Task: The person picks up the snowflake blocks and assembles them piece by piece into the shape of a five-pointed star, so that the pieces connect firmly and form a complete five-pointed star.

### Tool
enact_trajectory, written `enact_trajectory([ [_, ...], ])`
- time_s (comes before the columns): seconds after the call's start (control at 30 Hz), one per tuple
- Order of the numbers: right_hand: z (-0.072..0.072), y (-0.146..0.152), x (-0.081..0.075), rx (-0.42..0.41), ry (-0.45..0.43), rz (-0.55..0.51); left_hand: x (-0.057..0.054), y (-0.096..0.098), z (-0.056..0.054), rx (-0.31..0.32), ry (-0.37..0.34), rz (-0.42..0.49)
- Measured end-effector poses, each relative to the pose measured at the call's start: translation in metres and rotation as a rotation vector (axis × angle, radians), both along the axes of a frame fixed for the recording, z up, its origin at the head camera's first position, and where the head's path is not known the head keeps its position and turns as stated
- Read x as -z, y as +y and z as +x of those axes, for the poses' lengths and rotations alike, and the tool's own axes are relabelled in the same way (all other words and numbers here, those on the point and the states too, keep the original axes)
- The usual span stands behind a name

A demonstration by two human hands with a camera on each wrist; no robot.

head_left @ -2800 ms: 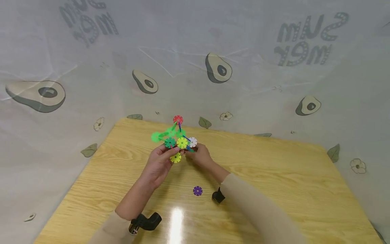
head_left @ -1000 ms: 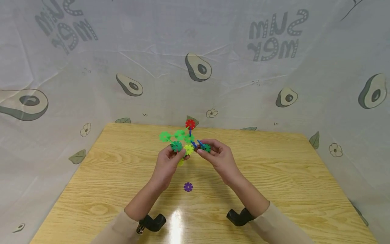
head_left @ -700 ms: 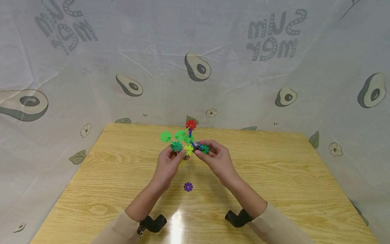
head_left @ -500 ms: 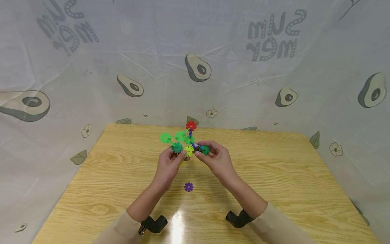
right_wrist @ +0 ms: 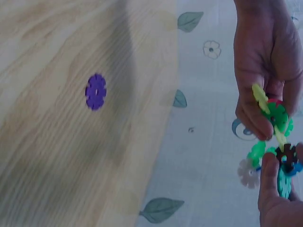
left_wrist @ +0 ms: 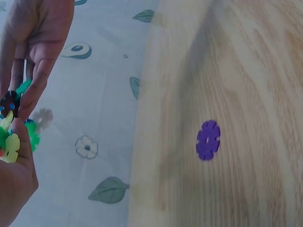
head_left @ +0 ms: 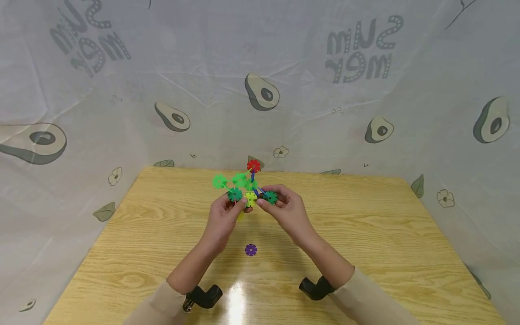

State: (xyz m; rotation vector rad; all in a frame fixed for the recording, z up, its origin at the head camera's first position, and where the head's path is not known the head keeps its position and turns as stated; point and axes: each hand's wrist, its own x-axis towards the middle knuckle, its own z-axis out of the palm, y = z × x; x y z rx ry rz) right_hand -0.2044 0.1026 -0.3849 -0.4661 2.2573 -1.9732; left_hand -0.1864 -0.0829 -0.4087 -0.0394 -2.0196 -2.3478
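Observation:
A structure of interlocked notched plastic discs is held above the table between both hands. My left hand (head_left: 221,220) pinches it near the yellow disc (head_left: 250,199) and the teal-green disc (head_left: 234,194). Bright green discs (head_left: 220,181), blue ones seen edge-on and a red disc (head_left: 253,165) stand out beyond the fingers. My right hand (head_left: 290,214) pinches a dark brown disc (right_wrist: 286,154) between thumb and fingers, with a dark green disc (head_left: 270,197) beside it. The right wrist view shows a whitish disc (right_wrist: 248,173) on the far side, hidden in the head view.
A single purple disc (head_left: 251,249) lies flat on the wooden table (head_left: 365,234), nearer the body than the hands. A pale curtain (head_left: 203,58) printed with avocados hangs behind the table. Black wrist mounts (head_left: 205,297) sit at both sleeves.
Since the oldest frame, my right hand has come out from behind the structure and turned, bringing the dark green disc into view. Lately it has edged slightly left; the left hand keeps its grip.

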Motion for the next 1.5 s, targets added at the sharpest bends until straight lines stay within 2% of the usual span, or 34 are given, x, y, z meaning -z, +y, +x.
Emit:
enact_trajectory([
  [0.13,-0.003,0.009,-0.004,-0.103,0.063,0.091,-0.001,-0.011,-0.002,0.030,-0.059,-0.043],
  [0.23,-0.006,0.017,-0.006,-0.176,0.145,0.176,-0.001,-0.020,-0.003,0.062,-0.090,-0.071],
  [0.5,-0.013,0.028,-0.007,-0.314,0.511,0.436,-0.003,-0.032,-0.004,0.162,-0.121,-0.090],
  [0.67,-0.017,0.028,-0.004,-0.339,0.681,0.559,-0.003,-0.035,-0.004,0.215,-0.111,-0.116],
  [0.93,-0.020,0.028,-0.001,-0.305,0.859,0.635,-0.003,-0.039,-0.004,0.236,-0.130,-0.125],
  [1.07,-0.020,0.028,0.002,-0.287,0.955,0.622,-0.002,-0.041,-0.005,0.260,-0.150,-0.060],
  [1.2,-0.020,0.026,0.006,-0.230,1.044,0.591,0.000,-0.037,-0.006,0.261,-0.165,0.115],
  [1.27,-0.020,0.024,0.008,-0.197,1.071,0.564,0.001,-0.034,-0.006,0.243,-0.162,0.226],
  [1.37,-0.020,0.020,0.011,-0.147,1.078,0.515,0.002,-0.027,-0.004,0.179,-0.154,0.358],
  [1.43,-0.019,0.016,0.011,-0.114,1.066,0.491,0.002,-0.021,-0.002,0.130,-0.140,0.403],
  [1.5,-0.019,0.014,0.012,-0.078,1.044,0.476,0.003,-0.016,0.001,0.098,-0.125,0.402],
])
